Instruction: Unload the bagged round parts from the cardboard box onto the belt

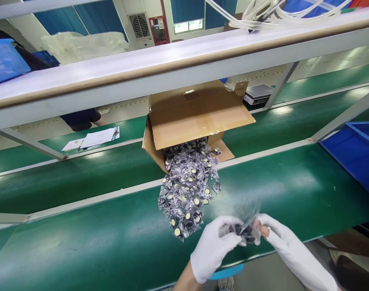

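Note:
My left hand (pixel 213 244), in a white glove, is closed around a small dark part in a clear plastic bag (pixel 244 230) near the front edge of the green table. My right hand (pixel 270 231), gloved in white with bare fingertips, pinches the right side of the same bag. Motion blurs the bag, so its contents are unclear. Left of my hands lies a heap of small bagged dark parts (pixel 186 194), several with round pale-yellow labels. The heap spills out of a tipped cardboard box (pixel 202 117).
A blue bin (pixel 354 157) stands at the right. Across the back runs a raised shelf (pixel 184 60) carrying coiled white tubing (pixel 263 14) and a blue crate (pixel 7 60). Papers (pixel 96 138) lie on the far bench, and a scale (pixel 258 93) sits behind the box.

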Available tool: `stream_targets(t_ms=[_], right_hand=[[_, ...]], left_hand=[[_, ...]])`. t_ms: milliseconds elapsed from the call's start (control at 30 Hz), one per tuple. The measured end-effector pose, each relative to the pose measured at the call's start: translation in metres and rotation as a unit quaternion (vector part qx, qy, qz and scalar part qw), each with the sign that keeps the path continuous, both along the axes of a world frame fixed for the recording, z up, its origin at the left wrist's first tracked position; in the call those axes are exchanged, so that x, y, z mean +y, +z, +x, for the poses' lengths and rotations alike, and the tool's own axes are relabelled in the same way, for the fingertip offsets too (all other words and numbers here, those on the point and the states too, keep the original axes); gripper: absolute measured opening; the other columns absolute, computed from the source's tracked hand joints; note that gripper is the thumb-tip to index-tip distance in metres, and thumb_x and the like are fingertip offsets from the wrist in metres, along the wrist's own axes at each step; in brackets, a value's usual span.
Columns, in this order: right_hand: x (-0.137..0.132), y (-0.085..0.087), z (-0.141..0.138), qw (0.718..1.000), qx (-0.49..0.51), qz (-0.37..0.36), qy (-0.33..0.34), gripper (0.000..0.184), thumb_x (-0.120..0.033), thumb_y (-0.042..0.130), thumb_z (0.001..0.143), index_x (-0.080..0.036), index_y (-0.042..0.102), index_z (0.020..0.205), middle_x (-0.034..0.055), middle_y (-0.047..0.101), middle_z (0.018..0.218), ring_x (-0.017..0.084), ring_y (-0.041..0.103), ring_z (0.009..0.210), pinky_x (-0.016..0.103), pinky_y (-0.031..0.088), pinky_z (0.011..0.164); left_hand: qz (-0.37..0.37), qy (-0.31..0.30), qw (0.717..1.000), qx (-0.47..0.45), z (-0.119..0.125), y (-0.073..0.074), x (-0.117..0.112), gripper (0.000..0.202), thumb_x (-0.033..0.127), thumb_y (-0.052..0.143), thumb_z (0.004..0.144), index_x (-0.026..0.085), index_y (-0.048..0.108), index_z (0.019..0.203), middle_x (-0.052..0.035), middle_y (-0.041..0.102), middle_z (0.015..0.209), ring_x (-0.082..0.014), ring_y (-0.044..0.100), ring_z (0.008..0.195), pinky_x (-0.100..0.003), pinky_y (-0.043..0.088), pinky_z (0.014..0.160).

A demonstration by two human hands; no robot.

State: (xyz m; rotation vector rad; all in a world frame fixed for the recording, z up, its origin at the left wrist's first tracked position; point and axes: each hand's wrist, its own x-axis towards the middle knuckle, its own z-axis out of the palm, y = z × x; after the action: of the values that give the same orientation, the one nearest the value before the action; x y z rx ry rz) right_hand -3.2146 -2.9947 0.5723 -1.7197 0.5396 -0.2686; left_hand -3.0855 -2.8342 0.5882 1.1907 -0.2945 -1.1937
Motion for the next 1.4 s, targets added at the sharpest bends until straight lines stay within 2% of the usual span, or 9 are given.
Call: stream_targets(t_ms=[167, 267, 367, 467, 633, 767, 833, 1133, 1400], right_hand=[[-0.018, -0.089, 0.040, 0.983, 0.141, -0.095, -0.065, 0.032, -0.053, 0.053, 0.088, -0.024, 0.065, 0.084, 0.0025, 0.069, 0.077, 0.022, 0.065, 0.072, 0.035, 0.056, 0.073], [-0.023, -0.138, 0.081, 0.951, 0.191, -0.211, -0.117, 0.032, -0.036, 0.050, 0.089, -0.019, 0.068, 0.109, 0.0121, 0.072, 0.110, 0.026, 0.069, 0.094, 0.040, 0.055, 0.088], [-0.023, -0.161, 0.123, 0.927, 0.180, -0.323, -0.065, 0.045, -0.023, 0.058, 0.084, -0.019, 0.065, 0.128, 0.0171, 0.060, 0.140, 0.032, 0.061, 0.115, 0.045, 0.050, 0.098], [-0.029, -0.168, 0.152, 0.956, 0.147, -0.243, -0.074, 0.041, -0.018, 0.063, 0.079, -0.019, 0.069, 0.119, 0.0171, 0.063, 0.134, 0.033, 0.059, 0.117, 0.047, 0.047, 0.103], [-0.045, -0.148, 0.152, 0.981, 0.107, -0.072, -0.144, 0.041, -0.038, 0.042, 0.097, -0.013, 0.063, 0.123, 0.0166, 0.072, 0.108, 0.026, 0.069, 0.097, 0.043, 0.057, 0.090], [-0.034, -0.092, 0.116, 0.972, -0.059, 0.185, -0.128, 0.058, -0.060, 0.069, 0.086, -0.018, 0.064, 0.126, 0.0168, 0.069, 0.124, 0.024, 0.068, 0.092, 0.041, 0.060, 0.083], [-0.022, -0.062, 0.098, 0.968, -0.081, 0.216, -0.102, 0.064, -0.062, 0.077, 0.081, -0.020, 0.065, 0.127, 0.0164, 0.068, 0.129, 0.022, 0.067, 0.086, 0.041, 0.060, 0.080], [0.007, 0.001, 0.059, 0.996, 0.003, 0.025, -0.087, 0.060, -0.071, 0.060, 0.089, -0.019, 0.066, 0.117, 0.0035, 0.069, 0.067, 0.022, 0.064, 0.067, 0.037, 0.056, 0.068], [0.013, -0.003, 0.030, 0.949, -0.163, -0.202, -0.177, 0.014, -0.039, 0.067, 0.090, -0.025, 0.064, 0.089, 0.0081, 0.076, 0.099, 0.023, 0.073, 0.082, 0.037, 0.063, 0.071]], left_hand=[[0.066, 0.087, 0.994, -0.014, 0.021, -0.040, 0.055, 0.035, 0.034, 0.084, 0.068, 0.018, 0.073, 0.097, -0.0081, 0.077, 0.098, -0.0198, 0.071, 0.083, -0.035, 0.057, 0.085], [0.083, 0.135, 0.987, 0.000, 0.030, -0.062, 0.080, 0.037, 0.038, 0.086, 0.069, 0.019, 0.075, 0.098, -0.0083, 0.077, 0.103, -0.0199, 0.070, 0.084, -0.035, 0.058, 0.085], [0.084, 0.155, 0.984, 0.013, 0.035, -0.078, 0.094, 0.039, 0.042, 0.087, 0.070, 0.020, 0.077, 0.101, -0.0077, 0.078, 0.107, -0.0194, 0.070, 0.085, -0.035, 0.058, 0.086], [0.071, 0.167, 0.983, 0.013, 0.041, -0.084, 0.101, 0.043, 0.047, 0.088, 0.068, 0.021, 0.078, 0.101, -0.0074, 0.079, 0.103, -0.0195, 0.070, 0.084, -0.035, 0.058, 0.086], [0.062, 0.191, 0.980, 0.017, 0.046, -0.081, 0.107, 0.049, 0.051, 0.090, 0.064, 0.020, 0.079, 0.101, -0.0072, 0.078, 0.100, -0.0196, 0.070, 0.082, -0.035, 0.058, 0.085], [0.059, 0.193, 0.979, 0.024, 0.046, -0.078, 0.108, 0.051, 0.051, 0.091, 0.063, 0.019, 0.078, 0.100, -0.0079, 0.078, 0.098, -0.0206, 0.070, 0.082, -0.037, 0.059, 0.086], [0.060, 0.191, 0.979, 0.028, 0.046, -0.078, 0.106, 0.051, 0.050, 0.091, 0.063, 0.018, 0.078, 0.100, -0.0082, 0.078, 0.096, -0.0211, 0.070, 0.082, -0.037, 0.059, 0.086], [0.068, 0.187, 0.979, 0.037, 0.038, -0.072, 0.091, 0.050, 0.047, 0.093, 0.060, 0.020, 0.078, 0.100, -0.0074, 0.078, 0.102, -0.0215, 0.071, 0.086, -0.036, 0.060, 0.085], [0.062, 0.169, 0.984, 0.019, 0.025, -0.061, 0.081, 0.049, 0.049, 0.091, 0.063, 0.020, 0.078, 0.100, -0.0074, 0.077, 0.101, -0.0202, 0.069, 0.084, -0.036, 0.058, 0.085]])
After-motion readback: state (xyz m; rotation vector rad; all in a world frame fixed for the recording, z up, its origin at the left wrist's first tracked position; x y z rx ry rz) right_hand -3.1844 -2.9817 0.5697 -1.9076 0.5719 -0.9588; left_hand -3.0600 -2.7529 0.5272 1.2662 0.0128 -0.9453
